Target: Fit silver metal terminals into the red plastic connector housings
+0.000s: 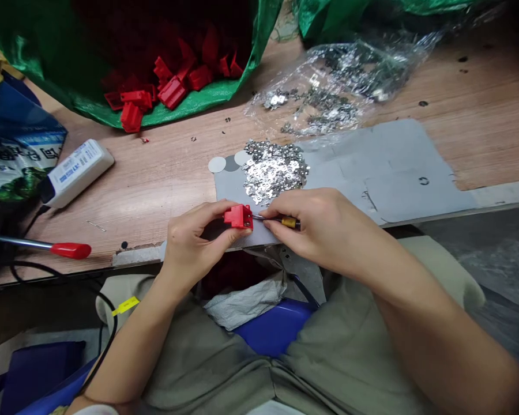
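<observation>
My left hand is closed around a small red plastic housing, thumb below and fingers behind it. My right hand pinches a screwdriver-like tool with a yellow and dark handle. Its thin metal shaft points left and its tip meets the open side of the housing; whether it reaches inside is too small to tell. Just beyond both hands lies a heap of small shiny metal pieces on a grey mat.
More red housings spill from a green sack at the back. A clear plastic bag holds more metal pieces. To the left are a white power adapter and a red-tipped lever. The table's front edge runs below my hands.
</observation>
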A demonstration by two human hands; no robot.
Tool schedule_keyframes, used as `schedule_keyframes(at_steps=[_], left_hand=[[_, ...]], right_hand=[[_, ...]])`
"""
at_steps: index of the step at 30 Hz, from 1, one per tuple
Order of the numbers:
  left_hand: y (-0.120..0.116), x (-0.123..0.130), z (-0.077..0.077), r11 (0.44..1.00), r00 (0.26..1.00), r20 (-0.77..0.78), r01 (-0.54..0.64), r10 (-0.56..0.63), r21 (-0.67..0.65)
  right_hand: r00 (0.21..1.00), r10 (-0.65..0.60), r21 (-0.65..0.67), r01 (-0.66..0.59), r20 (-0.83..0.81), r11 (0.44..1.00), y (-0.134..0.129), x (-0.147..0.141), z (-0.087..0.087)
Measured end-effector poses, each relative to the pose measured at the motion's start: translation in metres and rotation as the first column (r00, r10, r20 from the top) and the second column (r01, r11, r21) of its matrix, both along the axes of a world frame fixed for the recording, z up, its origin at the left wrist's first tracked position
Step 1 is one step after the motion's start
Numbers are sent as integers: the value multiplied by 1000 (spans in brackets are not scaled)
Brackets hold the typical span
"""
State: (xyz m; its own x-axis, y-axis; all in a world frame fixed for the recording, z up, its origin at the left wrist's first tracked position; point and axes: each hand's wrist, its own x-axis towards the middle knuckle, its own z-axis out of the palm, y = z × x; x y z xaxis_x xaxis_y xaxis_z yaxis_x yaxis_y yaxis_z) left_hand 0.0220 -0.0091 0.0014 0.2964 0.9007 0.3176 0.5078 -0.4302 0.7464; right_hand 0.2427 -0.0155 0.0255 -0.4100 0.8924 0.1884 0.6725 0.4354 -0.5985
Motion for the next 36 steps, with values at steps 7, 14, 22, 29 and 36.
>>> schedule_keyframes(at_steps=[7, 14, 22, 29, 36], left_hand=[[0, 0, 0, 1000, 1000, -1, 6, -6, 4], [2, 0, 1, 998, 999, -29, 33, -31, 44], [3, 0, 0, 998, 998, -45, 46, -44, 50], [4, -3, -4, 999, 999, 31, 33, -32, -28], [5, -5, -6, 998, 997, 56, 47, -44, -45]], right_hand=[[1000, 25, -15, -25, 15, 1000, 1, 1, 0], [980, 2, 0, -2, 200, 1000, -7, -8, 8], [962, 16, -117, 16, 272, 993, -5, -20, 19], [994, 58, -180, -73, -88, 981, 4, 2, 5], [999, 3, -134, -9, -43, 991, 1, -2, 4]])
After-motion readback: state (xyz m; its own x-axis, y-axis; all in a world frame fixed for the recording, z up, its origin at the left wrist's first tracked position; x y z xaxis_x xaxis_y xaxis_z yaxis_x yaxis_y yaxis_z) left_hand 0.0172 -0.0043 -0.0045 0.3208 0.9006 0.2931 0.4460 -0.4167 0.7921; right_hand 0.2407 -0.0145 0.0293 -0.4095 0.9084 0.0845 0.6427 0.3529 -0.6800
